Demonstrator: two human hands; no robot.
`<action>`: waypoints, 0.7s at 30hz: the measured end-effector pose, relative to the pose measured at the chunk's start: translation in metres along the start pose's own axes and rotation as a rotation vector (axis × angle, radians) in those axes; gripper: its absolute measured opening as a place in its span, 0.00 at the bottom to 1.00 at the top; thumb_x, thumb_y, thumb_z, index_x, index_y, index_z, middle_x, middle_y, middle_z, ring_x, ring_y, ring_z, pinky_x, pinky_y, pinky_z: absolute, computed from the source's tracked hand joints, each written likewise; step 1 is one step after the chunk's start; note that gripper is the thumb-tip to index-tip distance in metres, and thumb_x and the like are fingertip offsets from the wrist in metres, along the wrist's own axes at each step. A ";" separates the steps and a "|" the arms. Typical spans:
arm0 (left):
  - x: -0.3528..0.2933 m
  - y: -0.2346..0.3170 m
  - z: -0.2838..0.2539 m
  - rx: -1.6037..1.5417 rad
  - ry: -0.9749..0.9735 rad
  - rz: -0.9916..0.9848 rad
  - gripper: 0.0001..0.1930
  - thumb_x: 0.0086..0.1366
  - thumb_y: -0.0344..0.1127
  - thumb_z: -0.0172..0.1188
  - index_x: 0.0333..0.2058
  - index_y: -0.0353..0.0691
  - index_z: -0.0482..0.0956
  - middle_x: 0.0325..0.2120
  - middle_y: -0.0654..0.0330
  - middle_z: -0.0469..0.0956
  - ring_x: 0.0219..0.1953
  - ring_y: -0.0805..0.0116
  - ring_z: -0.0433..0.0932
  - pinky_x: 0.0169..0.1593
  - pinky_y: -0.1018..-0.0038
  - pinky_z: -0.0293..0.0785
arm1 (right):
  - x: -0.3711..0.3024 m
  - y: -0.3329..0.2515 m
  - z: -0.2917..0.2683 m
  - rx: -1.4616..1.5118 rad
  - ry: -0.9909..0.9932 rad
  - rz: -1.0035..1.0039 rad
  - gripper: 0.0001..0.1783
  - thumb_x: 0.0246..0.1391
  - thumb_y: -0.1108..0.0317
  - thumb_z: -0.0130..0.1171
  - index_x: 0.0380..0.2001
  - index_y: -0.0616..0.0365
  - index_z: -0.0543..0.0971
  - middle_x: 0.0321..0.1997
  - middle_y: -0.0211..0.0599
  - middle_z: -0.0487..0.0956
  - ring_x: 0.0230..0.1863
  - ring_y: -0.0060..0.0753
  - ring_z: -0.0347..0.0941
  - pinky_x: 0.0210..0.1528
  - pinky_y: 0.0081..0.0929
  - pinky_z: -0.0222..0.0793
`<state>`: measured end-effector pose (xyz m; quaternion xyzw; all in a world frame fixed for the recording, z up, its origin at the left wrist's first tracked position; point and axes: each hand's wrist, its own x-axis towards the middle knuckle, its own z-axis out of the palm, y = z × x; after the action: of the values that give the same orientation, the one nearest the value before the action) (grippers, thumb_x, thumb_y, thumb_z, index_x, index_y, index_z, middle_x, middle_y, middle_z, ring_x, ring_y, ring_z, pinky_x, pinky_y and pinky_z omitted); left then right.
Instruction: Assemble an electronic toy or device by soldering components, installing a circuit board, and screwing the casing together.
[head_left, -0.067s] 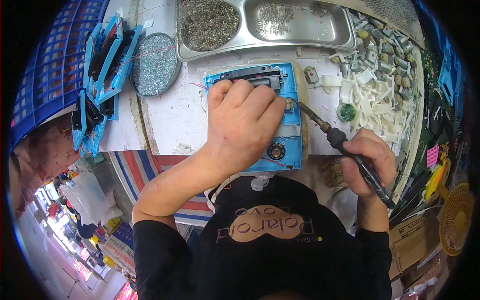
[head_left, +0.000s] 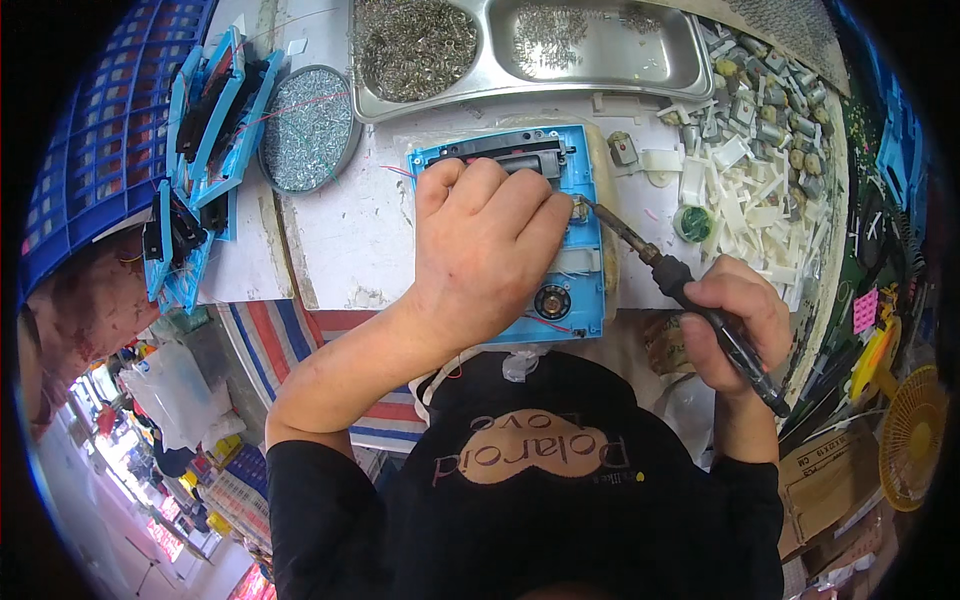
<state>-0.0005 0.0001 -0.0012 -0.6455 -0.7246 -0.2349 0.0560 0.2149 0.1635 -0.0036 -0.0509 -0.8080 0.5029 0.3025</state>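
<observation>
A blue plastic housing (head_left: pixel 592 290) lies on the bench in front of me, with a black battery-box-like part along its far side and a round speaker (head_left: pixel 551 301) near its close edge. Over the housing is my left hand (head_left: pixel 490 235), its fingers curled and pressed down; whatever they pinch is hidden beneath them. My right hand (head_left: pixel 742 318) grips a soldering iron (head_left: pixel 672 277) by its black handle. The iron's tip reaches a small metal part (head_left: pixel 579 210) at the housing's right side, close to my left fingertips.
A steel tray (head_left: pixel 484 85) of springs stands at the back. Screws fill a round dish (head_left: pixel 310 128) at the left, next to stacked blue housings (head_left: pixel 215 140). White plastic pieces (head_left: pixel 745 190) and small motors (head_left: pixel 790 110) are heaped at the right, near a green solder roll (head_left: pixel 692 224).
</observation>
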 end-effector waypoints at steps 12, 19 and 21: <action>0.001 0.003 0.003 0.007 0.011 -0.015 0.13 0.50 0.29 0.72 0.36 0.45 0.84 0.30 0.66 0.76 0.33 0.65 0.73 0.47 0.64 0.62 | -0.005 0.003 0.005 -0.045 -0.027 -0.075 0.15 0.48 0.77 0.70 0.41 0.65 0.81 0.21 0.36 0.76 0.19 0.31 0.70 0.22 0.26 0.61; 0.001 0.003 0.003 0.015 0.003 -0.020 0.12 0.50 0.29 0.71 0.36 0.44 0.84 0.30 0.66 0.75 0.33 0.65 0.73 0.46 0.64 0.62 | -0.010 -0.005 -0.004 -0.041 0.024 -0.045 0.15 0.48 0.78 0.69 0.41 0.67 0.81 0.21 0.36 0.77 0.20 0.33 0.71 0.23 0.25 0.63; 0.001 0.004 0.002 0.015 0.007 -0.019 0.12 0.50 0.29 0.71 0.36 0.44 0.84 0.30 0.66 0.75 0.33 0.65 0.73 0.46 0.64 0.62 | -0.010 -0.005 -0.005 -0.034 0.019 -0.036 0.14 0.48 0.78 0.69 0.41 0.67 0.81 0.21 0.37 0.77 0.20 0.33 0.71 0.23 0.25 0.63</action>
<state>0.0033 0.0023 -0.0020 -0.6371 -0.7324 -0.2323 0.0612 0.2268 0.1612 -0.0021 -0.0464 -0.8144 0.4830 0.3184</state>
